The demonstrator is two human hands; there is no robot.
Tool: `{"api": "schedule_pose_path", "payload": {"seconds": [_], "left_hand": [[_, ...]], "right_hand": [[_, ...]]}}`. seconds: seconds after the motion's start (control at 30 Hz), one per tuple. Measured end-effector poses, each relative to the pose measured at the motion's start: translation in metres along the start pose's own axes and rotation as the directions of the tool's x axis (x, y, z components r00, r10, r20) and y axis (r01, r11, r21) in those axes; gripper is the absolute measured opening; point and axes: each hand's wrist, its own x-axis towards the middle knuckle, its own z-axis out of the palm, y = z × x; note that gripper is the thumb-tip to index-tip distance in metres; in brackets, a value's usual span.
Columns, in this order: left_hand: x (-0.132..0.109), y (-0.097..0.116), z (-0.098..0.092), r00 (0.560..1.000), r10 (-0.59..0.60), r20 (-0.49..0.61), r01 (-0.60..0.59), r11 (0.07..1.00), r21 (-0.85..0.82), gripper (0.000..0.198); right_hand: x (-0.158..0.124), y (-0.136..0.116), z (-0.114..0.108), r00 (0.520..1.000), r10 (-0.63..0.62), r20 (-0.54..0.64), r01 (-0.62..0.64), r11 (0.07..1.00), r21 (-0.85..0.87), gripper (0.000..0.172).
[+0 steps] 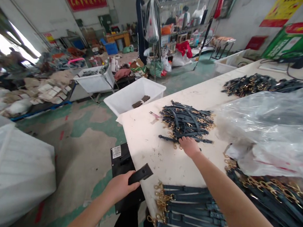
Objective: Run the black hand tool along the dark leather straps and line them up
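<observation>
My left hand (120, 187) is wrapped round a black tool (141, 174) with a widened, squared-off end, held over the table's left edge. What kind of tool it is I cannot make out. My right hand (189, 147) reaches across the table, its fingers closed on a dark blue strap (166, 138) at the near side of a pile. That pile of dark straps (186, 118) has gold-coloured clasps among them. Closer to me, a row of dark straps (190, 212) lies side by side, gold hooks toward the left.
A clear plastic bag (280, 121) covers part of the table's right side, with more hooked straps (273, 205) below it. Another strap heap (255, 83) lies behind. A white bin (138, 87) stands beyond the white table (143, 141); a black panel (117, 163) sits beneath its left edge.
</observation>
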Motion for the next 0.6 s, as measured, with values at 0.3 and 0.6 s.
{"api": "schedule_pose_path", "payload": {"seconds": [0.3, 0.6], "left_hand": [[-0.02, -0.002, 0.009, 1.0, 0.02, 0.001, -0.02, 1.0, 0.015, 0.053], [-0.033, -0.001, 0.02, 0.998, 0.062, 0.029, -0.064, 0.995, 0.073, 0.052]], "right_hand": [[-0.106, -0.015, 0.032, 0.989, -0.072, 0.127, 0.079, 0.995, -0.057, 0.04], [-0.111, -0.073, 0.026, 0.993, 0.016, 0.118, -0.036, 0.985, 0.167, 0.037]]}}
